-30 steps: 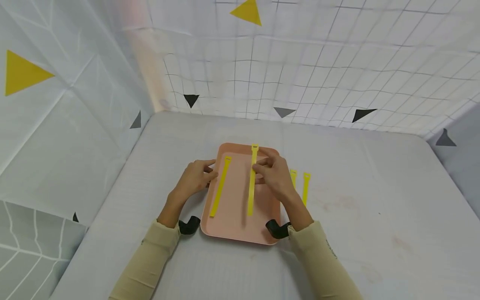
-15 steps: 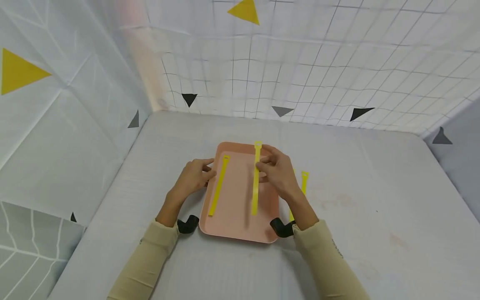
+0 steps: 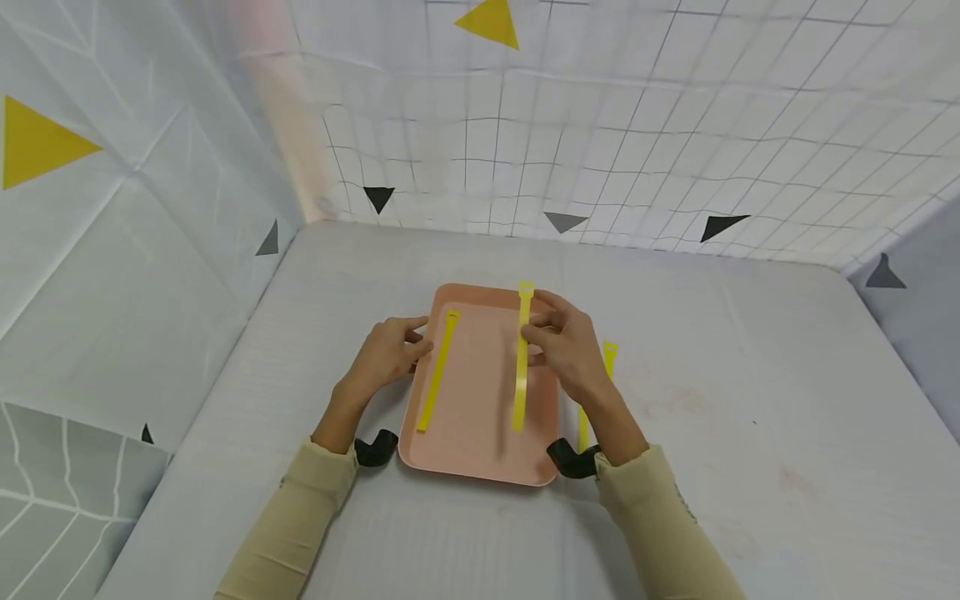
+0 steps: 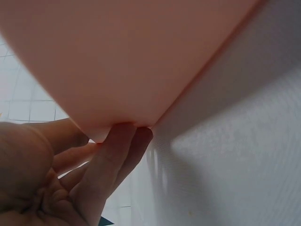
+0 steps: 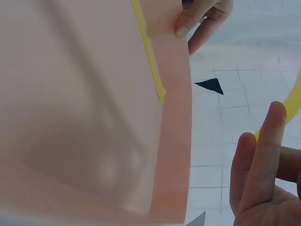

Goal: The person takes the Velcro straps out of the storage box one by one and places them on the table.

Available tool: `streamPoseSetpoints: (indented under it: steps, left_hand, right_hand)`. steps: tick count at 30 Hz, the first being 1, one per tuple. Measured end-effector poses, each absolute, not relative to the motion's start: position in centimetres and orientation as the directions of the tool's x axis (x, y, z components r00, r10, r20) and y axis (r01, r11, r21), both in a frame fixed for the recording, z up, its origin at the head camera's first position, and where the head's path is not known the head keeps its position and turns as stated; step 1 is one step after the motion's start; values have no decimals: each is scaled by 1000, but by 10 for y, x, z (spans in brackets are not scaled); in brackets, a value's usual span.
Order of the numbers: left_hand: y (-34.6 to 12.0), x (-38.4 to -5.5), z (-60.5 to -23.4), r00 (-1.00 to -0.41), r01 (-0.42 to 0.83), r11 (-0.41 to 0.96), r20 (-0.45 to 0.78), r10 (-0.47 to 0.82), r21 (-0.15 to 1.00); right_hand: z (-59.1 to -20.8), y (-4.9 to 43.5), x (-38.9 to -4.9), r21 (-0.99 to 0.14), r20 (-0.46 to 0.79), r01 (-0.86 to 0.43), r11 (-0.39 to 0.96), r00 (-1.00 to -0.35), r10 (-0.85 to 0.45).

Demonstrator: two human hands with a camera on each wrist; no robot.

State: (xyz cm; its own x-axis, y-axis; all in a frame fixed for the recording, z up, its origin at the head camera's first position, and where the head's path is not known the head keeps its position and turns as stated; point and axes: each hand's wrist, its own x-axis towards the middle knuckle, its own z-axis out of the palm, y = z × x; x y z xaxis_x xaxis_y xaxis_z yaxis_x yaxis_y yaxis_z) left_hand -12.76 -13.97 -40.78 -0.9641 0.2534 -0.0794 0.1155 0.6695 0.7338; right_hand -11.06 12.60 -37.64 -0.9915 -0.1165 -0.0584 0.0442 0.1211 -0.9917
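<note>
Pale table (image 3: 735, 358); white gridded wall (image 3: 570, 108) behind, marked with grey and black triangles. Pink tray (image 3: 472, 460), one yellow strap (image 3: 438, 375) lying inside. Left hand (image 3: 385, 354): grips tray's left edge. Right hand (image 3: 567, 343): clamped on second strap (image 3: 522, 371), held above tray's right half. Right sleeve (image 3: 663, 533): small dark marks, unreadable

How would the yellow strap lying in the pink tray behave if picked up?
The yellow strap looks thin and flat, so probably light and unlikely to roll. The held strap, pinched in the right hand, looks nearly straight, suggesting modest stiffness.
</note>
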Motion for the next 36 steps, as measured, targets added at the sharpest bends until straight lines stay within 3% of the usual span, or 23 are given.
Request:
streamPoseSetpoints:
  steps: [27,36]
  left_hand:
    - [-139,-127,-413,-965,70,645,-113,238,761]
    - [-139,-127,-410,-960,122,640,-73,270,758]
  right_hand:
    - [-383,165,-107,-976,-83,71,207,-995,-48]
    - [-381,171,-108,-979,-79,68,191,-996,-48]
